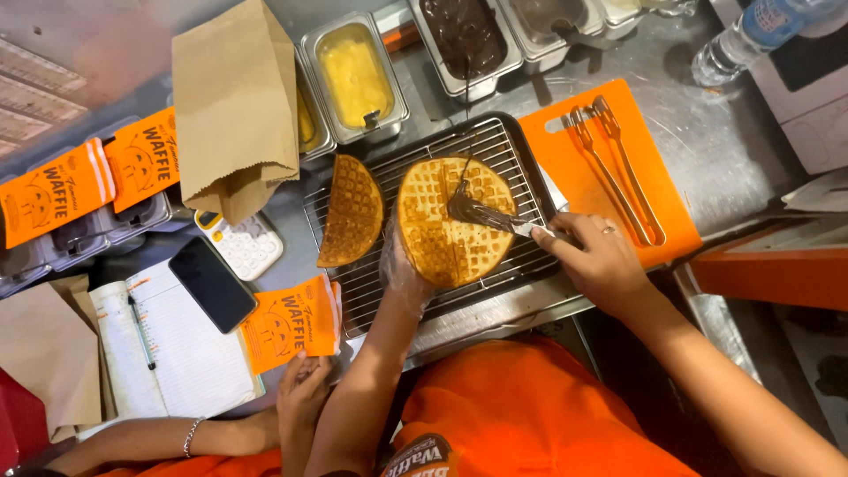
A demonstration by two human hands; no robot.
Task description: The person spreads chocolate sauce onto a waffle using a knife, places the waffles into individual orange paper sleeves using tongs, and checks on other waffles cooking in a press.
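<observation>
Golden round waffle point(450, 225) shown flat on wire rack point(353, 296), centred before person. Left hand point(402, 274), gloved in clear plastic, pressed against waffle's near-left edge; finger curl cannot be told. Right hand point(596, 256) closed on spatula point(486, 215) handle; blade, chocolate-coated, laid on waffle centre, long axis running left from right hand. Folded waffle point(351, 212) seen just left; co-worker's hand point(302, 389) holds orange sleeve point(287, 322).

water bottle point(751, 31) cut off, knife handle point(552, 234) hidden
</observation>
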